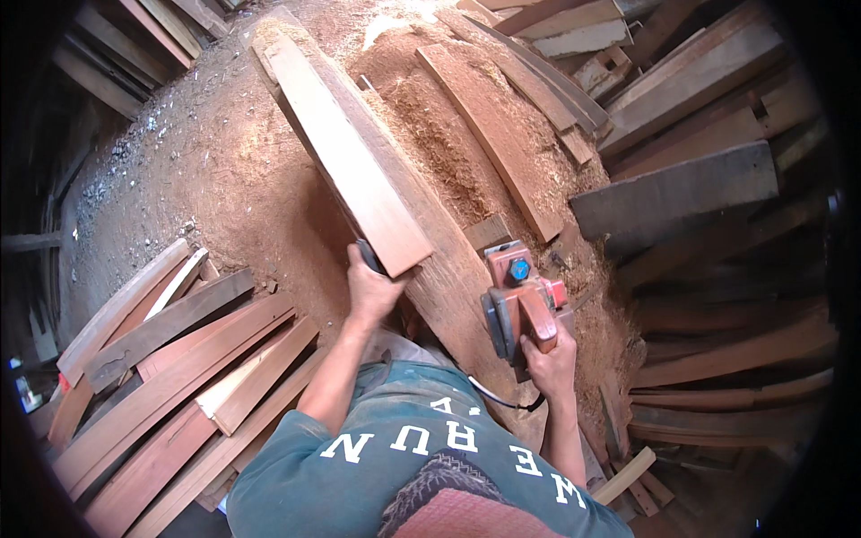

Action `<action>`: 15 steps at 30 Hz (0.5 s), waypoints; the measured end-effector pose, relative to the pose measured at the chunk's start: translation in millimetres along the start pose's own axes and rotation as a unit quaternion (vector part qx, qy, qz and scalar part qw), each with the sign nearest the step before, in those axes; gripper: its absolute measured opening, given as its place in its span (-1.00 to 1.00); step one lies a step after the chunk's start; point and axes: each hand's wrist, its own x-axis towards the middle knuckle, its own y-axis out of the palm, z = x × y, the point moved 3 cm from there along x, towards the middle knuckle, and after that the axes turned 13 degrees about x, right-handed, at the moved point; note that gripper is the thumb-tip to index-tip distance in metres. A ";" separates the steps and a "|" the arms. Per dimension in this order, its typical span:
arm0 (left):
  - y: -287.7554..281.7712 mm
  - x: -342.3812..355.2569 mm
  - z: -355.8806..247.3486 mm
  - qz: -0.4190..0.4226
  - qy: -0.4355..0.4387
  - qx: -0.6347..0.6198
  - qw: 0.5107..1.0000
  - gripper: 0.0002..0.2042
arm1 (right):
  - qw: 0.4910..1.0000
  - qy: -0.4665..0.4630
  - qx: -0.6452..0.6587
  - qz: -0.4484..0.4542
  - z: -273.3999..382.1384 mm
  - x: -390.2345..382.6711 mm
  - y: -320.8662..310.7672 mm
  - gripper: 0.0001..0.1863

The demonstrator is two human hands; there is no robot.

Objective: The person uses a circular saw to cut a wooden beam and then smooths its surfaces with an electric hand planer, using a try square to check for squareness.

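Observation:
A pale, straight plank (345, 157) lies lengthwise on a thick, rough timber beam (448, 296), its near end toward me. My left hand (375, 294) is closed around that near end. A small dark object (369, 257), whose kind I cannot make out, shows between my thumb and the plank's side. To the right, my right hand (552, 359) grips the rear handle of a reddish electric hand planer (523, 300) with a blue knob. The planer is apart from the plank, at the beam's right side; its underside is hidden. A cord (502, 399) trails from it toward my body.
Curved boards (188, 377) are piled at the lower left. Sawdust and shavings (421, 117) heap beyond the beam, with a long board (489, 139) on them. Stacked timber (691, 90) and a dark board (677, 188) crowd the right side.

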 end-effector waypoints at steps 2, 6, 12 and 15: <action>-35.4 8.5 -25.7 -0.009 0.023 -0.070 0.997 -0.18 | 1.000 -0.029 0.008 -0.009 -3.8 0.2 -5.6 -0.69; -100.6 39.0 -67.0 -0.050 0.073 -0.140 0.986 -0.18 | 0.999 -0.037 0.022 0.004 -13.5 1.2 -14.9 -0.67; -158.5 82.1 -90.5 -0.158 0.107 -0.208 0.959 -0.27 | 0.998 -0.045 0.030 0.033 -13.9 3.8 -8.6 -0.60; -168.5 90.9 -100.8 -0.177 0.136 -0.231 0.947 -0.32 | 0.997 -0.046 0.040 0.040 -16.5 5.0 -4.7 -0.60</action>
